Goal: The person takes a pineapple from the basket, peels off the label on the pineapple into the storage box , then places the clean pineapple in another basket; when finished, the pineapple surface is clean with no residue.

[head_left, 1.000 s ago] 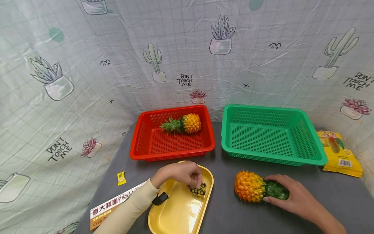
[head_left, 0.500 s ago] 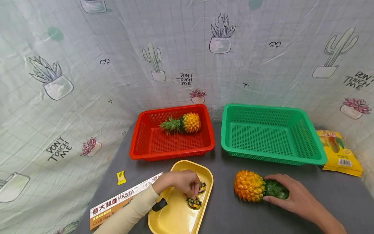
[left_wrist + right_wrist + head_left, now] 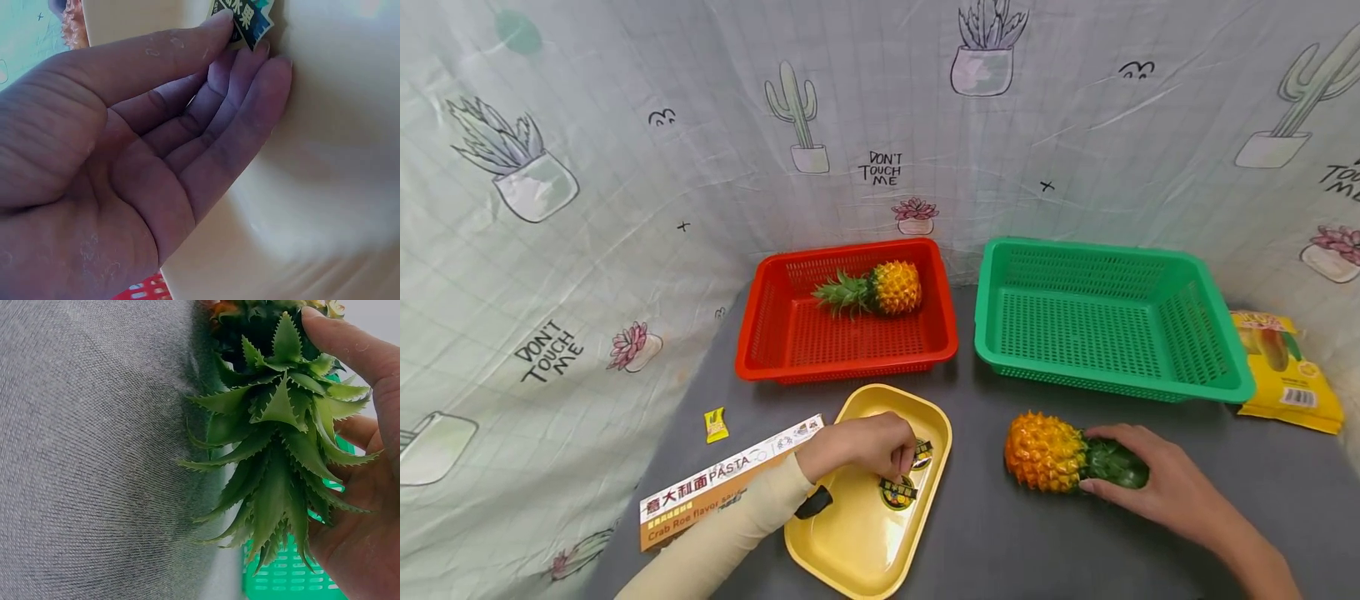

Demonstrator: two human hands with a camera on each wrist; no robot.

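My left hand (image 3: 876, 446) reaches into a yellow tray (image 3: 835, 537) and pinches the edge of a round black-and-yellow label (image 3: 898, 493). In the left wrist view the thumb lies on this label (image 3: 245, 24), with the curled fingers below it. A second label (image 3: 923, 452) sits just behind it in the tray, partly covered by the hand. My right hand (image 3: 1153, 479) grips a pineapple (image 3: 1045, 452) lying on its side on the grey table, thumb and fingers on either side where the crown begins. Its green spiky leaves (image 3: 281, 462) fill the right wrist view.
A red basket (image 3: 850, 369) behind the tray holds another pineapple (image 3: 897, 287). Beside it stands a green basket (image 3: 1112, 383). A yellow mango packet (image 3: 1292, 392) lies far right. At the left are a pasta box (image 3: 700, 492), partly under the left forearm, and a small yellow packet (image 3: 716, 425).
My left hand has shifted slightly toward me within the tray, from over the rear label to the nearer one, uncovering both. The head view has tilted down. My right hand keeps its grip.
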